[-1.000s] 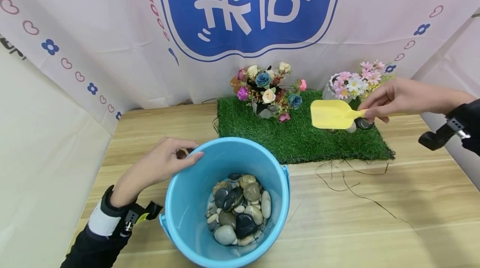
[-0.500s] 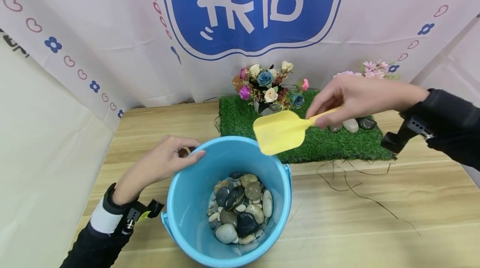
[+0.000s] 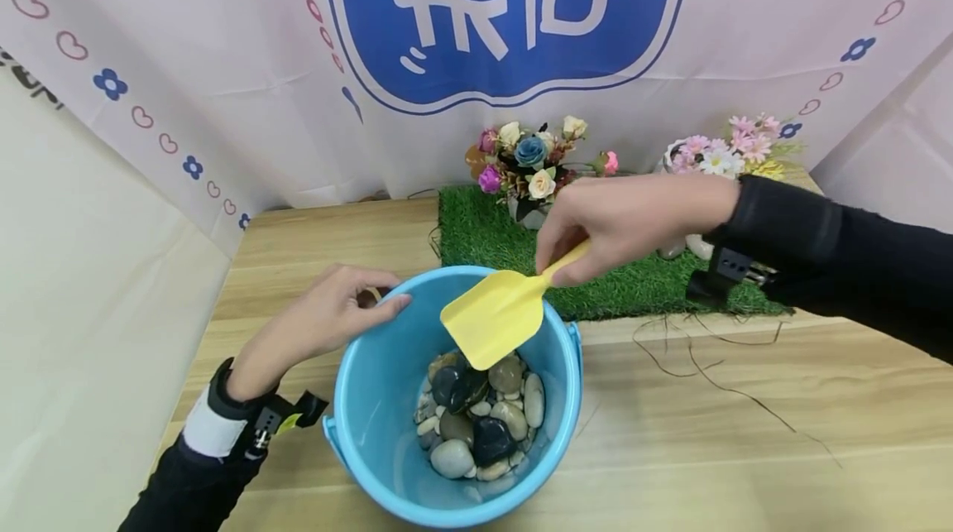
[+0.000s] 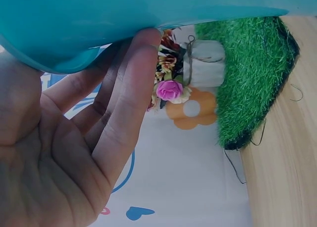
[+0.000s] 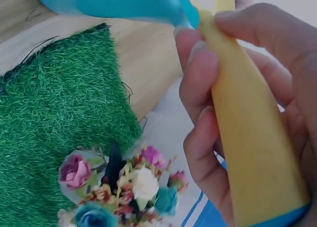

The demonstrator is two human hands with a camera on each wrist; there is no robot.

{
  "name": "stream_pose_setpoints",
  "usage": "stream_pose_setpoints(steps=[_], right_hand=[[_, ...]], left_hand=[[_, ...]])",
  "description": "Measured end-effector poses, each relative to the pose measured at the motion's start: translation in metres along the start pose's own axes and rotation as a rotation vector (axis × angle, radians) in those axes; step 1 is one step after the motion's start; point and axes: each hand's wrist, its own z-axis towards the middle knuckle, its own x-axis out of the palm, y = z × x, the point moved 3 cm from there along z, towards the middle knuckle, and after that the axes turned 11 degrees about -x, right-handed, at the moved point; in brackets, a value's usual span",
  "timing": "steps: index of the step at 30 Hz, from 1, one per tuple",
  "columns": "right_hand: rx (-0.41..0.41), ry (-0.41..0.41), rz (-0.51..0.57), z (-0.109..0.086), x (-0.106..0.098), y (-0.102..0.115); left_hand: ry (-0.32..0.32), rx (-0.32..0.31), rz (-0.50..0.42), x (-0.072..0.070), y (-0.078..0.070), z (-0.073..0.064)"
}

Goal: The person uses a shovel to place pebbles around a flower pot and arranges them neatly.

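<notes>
My left hand (image 3: pixel 331 309) grips the rim of a light blue bucket (image 3: pixel 380 449) at its upper left, thumb over the edge; in the left wrist view the fingers (image 4: pixel 126 95) lie against the outer wall. Wet stones (image 3: pixel 454 459) of several sizes and colours lie in the bottom of the bucket. My right hand (image 3: pixel 618 222) holds a yellow toy shovel (image 3: pixel 495 317) by its handle, fingers curled round it. The shovel's blade hangs over the bucket's opening, tilted down to the left, and hides some stones. In the right wrist view the yellow handle (image 5: pixel 252 128) has a blue end.
Behind the bucket lies a green turf mat (image 3: pixel 476 234) on the wooden table (image 3: pixel 707 449). A pot of mixed roses (image 3: pixel 532 160) and a pot of pink and white daisies (image 3: pixel 725 151) stand on it. Loose dark strands (image 3: pixel 744 408) trail from the mat's front edge.
My right hand has brought the shovel from over the right part of the mat leftward and down to the bucket's opening. My left hand stays at the rim.
</notes>
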Motion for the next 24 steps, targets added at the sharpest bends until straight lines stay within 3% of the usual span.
stream_pose_setpoints(steps=[6,13,24], right_hand=[[-0.045,0.045,-0.167,0.028,0.006,0.013],[0.007,0.159,-0.458,0.061,0.021,0.031],[0.072,0.38,-0.673,0.095,0.049,0.04]], left_hand=[[-0.004,-0.005,0.009,0.0,0.0,0.001],[-0.013,0.007,0.029,-0.002,-0.001,0.001],[-0.008,0.022,0.02,-0.002,0.0,0.001]])
